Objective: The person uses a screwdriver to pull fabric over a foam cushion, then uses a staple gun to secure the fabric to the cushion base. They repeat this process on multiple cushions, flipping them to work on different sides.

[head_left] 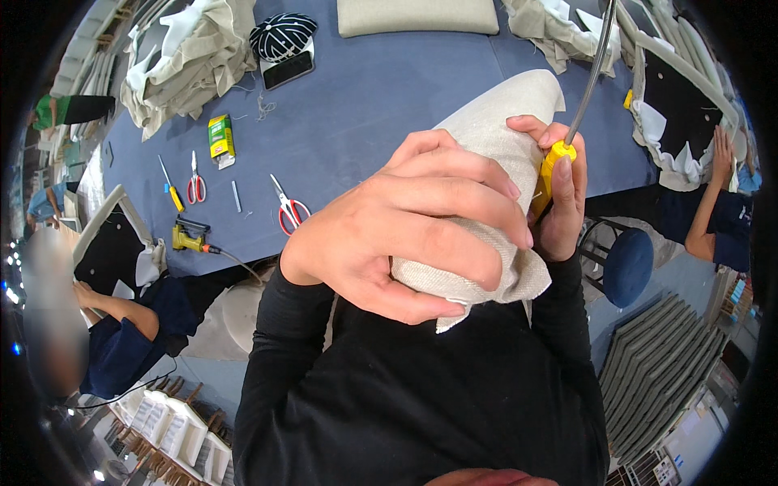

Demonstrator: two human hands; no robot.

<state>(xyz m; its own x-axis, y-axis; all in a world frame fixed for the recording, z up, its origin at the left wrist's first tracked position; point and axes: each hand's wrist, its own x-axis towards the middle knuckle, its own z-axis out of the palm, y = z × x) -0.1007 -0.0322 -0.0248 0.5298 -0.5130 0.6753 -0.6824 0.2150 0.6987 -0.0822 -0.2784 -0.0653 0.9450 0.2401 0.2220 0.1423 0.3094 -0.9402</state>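
Close in front of my chest is a beige fabric-covered piece (486, 113), raised off the table and tilted. My left hand (421, 219) wraps over its near end, with the fingers bent across the cloth and the thumb below. A loose cloth edge hangs under those fingers. At the piece's right side, my right hand (563, 198) closes round the yellow handle of a screwdriver (557, 162). Its long metal shaft points up and away from me. Part of the handle and the far side of the piece are hidden.
On the blue table (340, 105) lie red-handled scissors (289, 212), snips (195, 182), another screwdriver (172, 188), a yellow-green box (220, 139), a staple gun (190, 236) and a phone (288, 71). Fabric-covered pieces (190, 65) are heaped behind. Co-workers stand at both sides; a blue stool (626, 266) is right.
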